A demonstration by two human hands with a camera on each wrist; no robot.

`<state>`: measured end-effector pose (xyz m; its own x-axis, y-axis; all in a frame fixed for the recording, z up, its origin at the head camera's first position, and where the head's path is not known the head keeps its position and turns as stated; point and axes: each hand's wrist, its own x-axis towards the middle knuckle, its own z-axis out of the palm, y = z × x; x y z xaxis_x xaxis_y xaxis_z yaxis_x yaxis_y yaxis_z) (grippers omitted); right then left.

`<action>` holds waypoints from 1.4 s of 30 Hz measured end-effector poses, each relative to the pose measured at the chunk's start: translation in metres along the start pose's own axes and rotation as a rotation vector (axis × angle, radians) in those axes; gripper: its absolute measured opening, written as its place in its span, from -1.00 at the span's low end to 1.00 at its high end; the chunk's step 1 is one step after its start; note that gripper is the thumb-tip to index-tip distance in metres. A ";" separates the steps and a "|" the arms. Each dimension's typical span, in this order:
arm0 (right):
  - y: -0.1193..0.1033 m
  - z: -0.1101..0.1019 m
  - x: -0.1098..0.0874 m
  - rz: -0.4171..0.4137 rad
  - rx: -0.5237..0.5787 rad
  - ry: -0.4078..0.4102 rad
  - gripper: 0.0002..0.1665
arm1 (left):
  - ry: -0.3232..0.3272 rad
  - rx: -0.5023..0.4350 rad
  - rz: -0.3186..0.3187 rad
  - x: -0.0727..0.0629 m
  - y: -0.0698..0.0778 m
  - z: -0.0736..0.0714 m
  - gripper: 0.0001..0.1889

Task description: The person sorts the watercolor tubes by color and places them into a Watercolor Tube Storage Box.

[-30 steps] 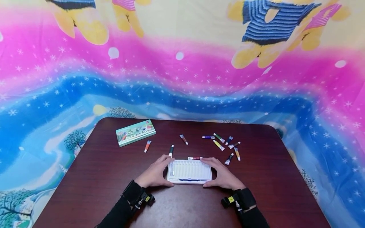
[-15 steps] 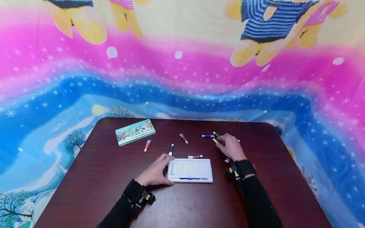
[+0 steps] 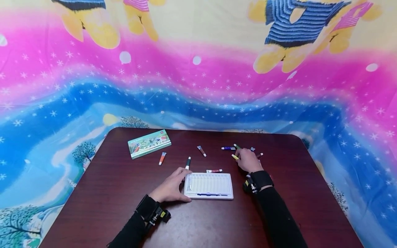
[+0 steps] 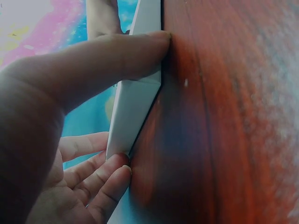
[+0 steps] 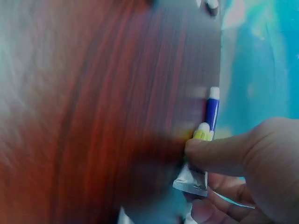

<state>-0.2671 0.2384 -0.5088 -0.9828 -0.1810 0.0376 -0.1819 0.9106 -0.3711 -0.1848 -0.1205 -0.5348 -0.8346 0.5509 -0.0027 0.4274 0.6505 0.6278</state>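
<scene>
At 2 o'clock from the white plastic tray (image 3: 211, 183), the right hand (image 3: 249, 161) bends over the scattered tubes; a second ago it held the tray's right end. Its thumb and fingers pinch the yellow paint tube (image 5: 202, 135), located between 1 and 2 o'clock from the tray. The left hand (image 3: 170, 186) remains at 9 o'clock, thumb on the near wall and fingers at the far corner, clamped on the tray's left end. Effect: the left hand alone steadies the tray, flat on the worktop (image 3: 198, 225), leaving the right hand available for tubes.

A blue brush (image 3: 212, 194) lies along the tray's 6 o'clock side.

Obstructions: the violet tube (image 3: 228, 148) and green tube (image 3: 237, 146), at 1 o'clock, lie near the pinched tube. At least two further tubes (image 3: 260, 155) are partly hidden by the right hand. The red tube (image 3: 216, 171) lies at 12 o'clock, just beyond the tray's far edge, with the brown tube (image 3: 201, 151) farther out. The dark green tube (image 3: 188, 162) lies at 11 o'clock, near the left fingers. At 10 o'clock: the orange tube (image 3: 162, 158) and green box (image 3: 149, 144).
</scene>
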 end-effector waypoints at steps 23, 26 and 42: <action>-0.045 0.025 -0.067 0.060 0.902 0.008 -0.36 | 0.002 0.018 0.030 0.003 0.009 0.009 0.02; -0.056 0.030 -0.071 0.028 0.911 -0.036 -0.32 | -0.007 0.014 0.020 0.002 0.009 0.009 0.03; -0.116 0.070 -0.070 -0.099 0.606 -0.099 -0.35 | 0.013 -0.016 0.034 0.001 0.009 0.010 0.00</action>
<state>-0.1751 0.1195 -0.5329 -0.9493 -0.3134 0.0235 -0.1924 0.5205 -0.8319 -0.1784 -0.1092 -0.5368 -0.8242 0.5656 0.0288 0.4501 0.6232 0.6396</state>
